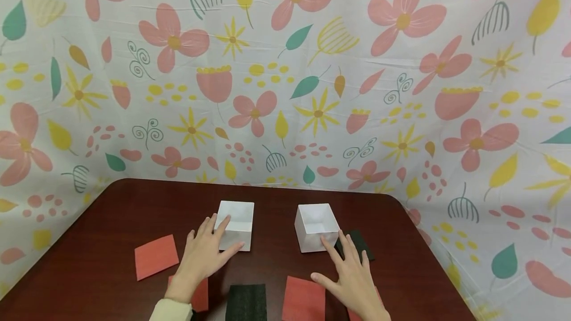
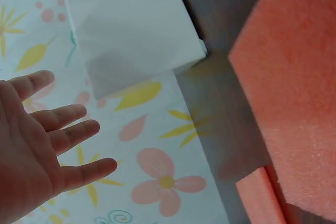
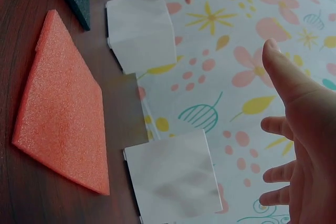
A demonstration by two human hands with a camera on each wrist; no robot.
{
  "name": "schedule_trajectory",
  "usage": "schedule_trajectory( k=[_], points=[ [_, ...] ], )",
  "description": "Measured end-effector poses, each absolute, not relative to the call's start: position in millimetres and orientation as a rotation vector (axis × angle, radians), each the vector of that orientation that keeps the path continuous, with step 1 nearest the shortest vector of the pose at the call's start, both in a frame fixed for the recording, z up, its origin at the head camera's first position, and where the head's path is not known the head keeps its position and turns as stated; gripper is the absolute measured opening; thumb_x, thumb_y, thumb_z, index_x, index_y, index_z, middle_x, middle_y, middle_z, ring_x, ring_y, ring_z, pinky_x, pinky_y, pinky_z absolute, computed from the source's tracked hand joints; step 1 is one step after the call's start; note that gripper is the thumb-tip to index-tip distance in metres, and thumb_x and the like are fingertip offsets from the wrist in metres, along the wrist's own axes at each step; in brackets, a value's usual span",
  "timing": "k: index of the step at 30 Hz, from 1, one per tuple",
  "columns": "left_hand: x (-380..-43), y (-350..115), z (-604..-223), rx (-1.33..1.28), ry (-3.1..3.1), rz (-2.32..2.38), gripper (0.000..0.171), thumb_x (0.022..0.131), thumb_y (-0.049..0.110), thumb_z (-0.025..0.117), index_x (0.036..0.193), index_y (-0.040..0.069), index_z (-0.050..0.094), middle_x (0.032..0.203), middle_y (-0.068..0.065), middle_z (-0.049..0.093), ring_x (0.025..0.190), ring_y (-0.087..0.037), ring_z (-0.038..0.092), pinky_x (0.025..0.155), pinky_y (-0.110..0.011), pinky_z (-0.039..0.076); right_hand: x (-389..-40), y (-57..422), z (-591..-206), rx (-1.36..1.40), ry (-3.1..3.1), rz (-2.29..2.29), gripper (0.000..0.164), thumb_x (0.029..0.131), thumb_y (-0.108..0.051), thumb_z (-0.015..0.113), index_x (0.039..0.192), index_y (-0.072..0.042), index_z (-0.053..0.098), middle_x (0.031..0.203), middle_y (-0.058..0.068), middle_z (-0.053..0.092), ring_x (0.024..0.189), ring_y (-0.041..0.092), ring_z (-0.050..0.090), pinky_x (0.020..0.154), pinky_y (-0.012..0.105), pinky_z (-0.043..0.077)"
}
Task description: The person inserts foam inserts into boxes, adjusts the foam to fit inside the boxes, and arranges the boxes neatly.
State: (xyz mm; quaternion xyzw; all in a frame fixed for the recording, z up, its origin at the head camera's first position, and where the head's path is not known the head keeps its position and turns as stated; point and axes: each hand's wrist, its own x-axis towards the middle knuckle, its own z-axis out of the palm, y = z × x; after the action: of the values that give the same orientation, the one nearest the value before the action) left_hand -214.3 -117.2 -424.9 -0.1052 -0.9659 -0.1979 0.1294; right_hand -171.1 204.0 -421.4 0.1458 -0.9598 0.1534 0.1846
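Observation:
Two open-topped white boxes stand on the dark table. Beside the left box (image 1: 235, 242) is my left hand (image 1: 202, 254), fingers spread and straight, with nothing in the palm. The right box (image 1: 310, 237) has my right hand (image 1: 352, 279) just in front of its right side, fingers extended and thumb out. Whether the fingertips touch either box cannot be told from the head view. In the left wrist view, the left hand (image 2: 31, 145) appears apart from a white box (image 2: 136, 30). The right wrist view likewise shows the right hand (image 3: 304, 135) free of the nearer box (image 3: 173, 179).
Flat red foam-like squares lie at the left (image 1: 156, 257), under the left wrist, and front centre (image 1: 304, 300); another is partly hidden by the right hand. A black square (image 1: 246, 303) lies at front; another black square (image 1: 362, 245) sits right. A floral cloth (image 1: 285, 113) hangs behind the table.

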Motion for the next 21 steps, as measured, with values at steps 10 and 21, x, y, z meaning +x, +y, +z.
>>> schedule_trajectory(
  k=[10,21],
  points=[
    [-227,-126,-431,-0.281,-2.791,-0.66,0.072,0.083,0.055,0.051,0.135,0.007,0.04,0.127,-0.02,0.045,0.116,-0.037,0.039,0.083,-0.06,0.031,-172,209,-423,0.395,-2.74,0.445,0.076,0.074,-0.061,0.058,0.136,-0.021,0.041,0.14,0.02,0.027,0.125,0.04,0.025,0.083,0.068,0.025],
    [-241,-137,-433,-0.296,-2.732,-0.819,0.054,0.085,0.034,0.06,0.125,-0.001,0.051,0.116,-0.024,0.052,0.106,-0.039,0.047,0.081,-0.056,0.038,-170,212,-426,0.399,-2.708,0.436,0.075,0.074,-0.059,0.06,0.136,-0.019,0.042,0.139,0.019,0.029,0.124,0.039,0.028,0.083,0.067,0.027]
  ],
)
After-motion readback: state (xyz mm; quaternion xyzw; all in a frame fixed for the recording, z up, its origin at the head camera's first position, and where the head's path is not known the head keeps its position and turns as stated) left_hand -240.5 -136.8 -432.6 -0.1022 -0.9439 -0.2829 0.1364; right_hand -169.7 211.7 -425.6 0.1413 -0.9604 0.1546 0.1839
